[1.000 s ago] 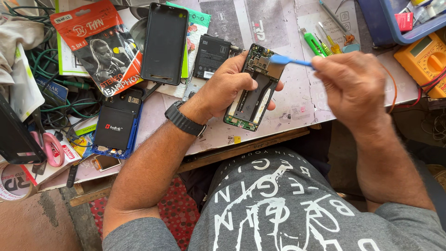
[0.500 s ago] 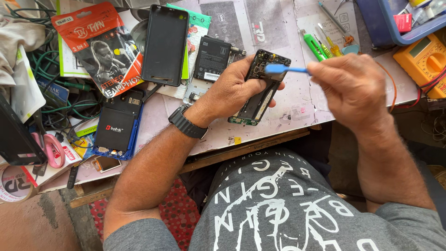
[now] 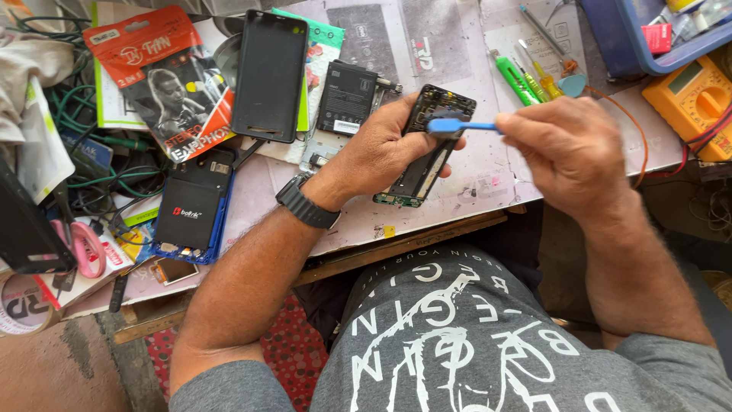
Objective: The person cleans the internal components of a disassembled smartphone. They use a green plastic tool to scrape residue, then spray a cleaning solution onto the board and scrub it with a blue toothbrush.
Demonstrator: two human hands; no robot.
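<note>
Gripping the opened phone tilted above the bench edge, the left hand steadies its bare innards for the blue brush pinched in the right hand, just beside it.

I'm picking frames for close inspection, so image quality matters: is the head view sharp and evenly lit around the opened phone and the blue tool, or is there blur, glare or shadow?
Head view: even daylight, no harsh glare; the opened black phone frame in the left hand is sharp; the blue plastic pry tool in the right hand shows slight softness; soft shadow under the hands; edges bend slightly from the wide lens.
</note>
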